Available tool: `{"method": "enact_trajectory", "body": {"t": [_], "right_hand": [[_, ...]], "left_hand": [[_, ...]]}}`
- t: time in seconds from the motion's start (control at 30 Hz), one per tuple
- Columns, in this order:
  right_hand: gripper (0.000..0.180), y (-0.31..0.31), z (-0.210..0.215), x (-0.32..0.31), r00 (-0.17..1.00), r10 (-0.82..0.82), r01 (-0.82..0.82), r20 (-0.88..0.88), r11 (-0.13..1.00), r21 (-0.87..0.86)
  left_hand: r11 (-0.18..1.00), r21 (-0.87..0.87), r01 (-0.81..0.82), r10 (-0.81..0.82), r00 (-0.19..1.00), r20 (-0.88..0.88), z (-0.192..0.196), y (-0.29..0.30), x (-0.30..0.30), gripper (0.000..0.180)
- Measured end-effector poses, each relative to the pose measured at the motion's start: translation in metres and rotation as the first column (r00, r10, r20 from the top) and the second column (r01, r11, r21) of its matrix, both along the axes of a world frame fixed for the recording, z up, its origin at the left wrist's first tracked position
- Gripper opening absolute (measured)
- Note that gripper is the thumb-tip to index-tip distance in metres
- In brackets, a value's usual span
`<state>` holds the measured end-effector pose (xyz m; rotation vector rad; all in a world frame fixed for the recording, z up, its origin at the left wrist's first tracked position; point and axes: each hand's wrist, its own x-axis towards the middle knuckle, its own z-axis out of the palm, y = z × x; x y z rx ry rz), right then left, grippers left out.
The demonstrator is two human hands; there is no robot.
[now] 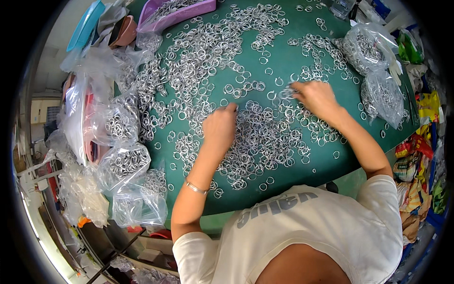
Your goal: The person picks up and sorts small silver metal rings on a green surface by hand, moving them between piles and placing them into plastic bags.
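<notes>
Many small silvery metal rings, each with a short tab, lie over the green table. My left hand (220, 125) is closed, with thumb and fingertips pressed together at the upper left edge of a dense ring pile (267, 137). What it pinches, if anything, is hidden. Farther right, my right hand (316, 98) is closed on a few metal rings (286, 93), slightly blurred at its fingertips. Between the hands and a little beyond them sits a short row of rings (245, 88). A metal bracelet (196, 188) circles my left wrist.
Clear plastic bags full of rings (127, 160) crowd the table's left side. More filled bags (383, 94) stand at the right. A purple tray (177, 13) of rings is at the far left, near a blue basin (86, 26). Loose rings (208, 49) spread across the far half.
</notes>
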<state>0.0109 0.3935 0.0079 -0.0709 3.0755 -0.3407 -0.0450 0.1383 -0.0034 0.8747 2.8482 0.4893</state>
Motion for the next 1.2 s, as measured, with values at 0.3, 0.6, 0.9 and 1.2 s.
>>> {"method": "enact_trajectory", "body": {"t": [0.3,0.6,0.9,1.2], "right_hand": [[0.021,-0.024,0.013,-0.029,0.999,-0.015,0.023,0.037,0.970,-0.241],[0.023,-0.040,-0.011,-0.046,0.998,0.039,-0.010,0.048,0.869,-0.495],[0.021,-0.027,0.005,-0.025,0.788,0.381,0.614,0.483,-0.433,-0.660],[0.024,-0.060,-0.008,0.001,0.830,0.452,0.546,0.327,-0.777,-0.313]], "left_hand": [[0.978,0.165,-0.129,0.118,0.990,0.077,0.013,-0.015,-0.007,0.022],[0.928,0.317,-0.194,0.119,0.963,0.241,0.001,-0.019,-0.002,0.023],[0.156,0.329,-0.931,-0.691,0.135,0.711,0.014,-0.025,0.018,0.022],[-0.262,-0.038,-0.964,-0.781,0.189,0.595,0.013,0.003,0.053,0.038]]}}
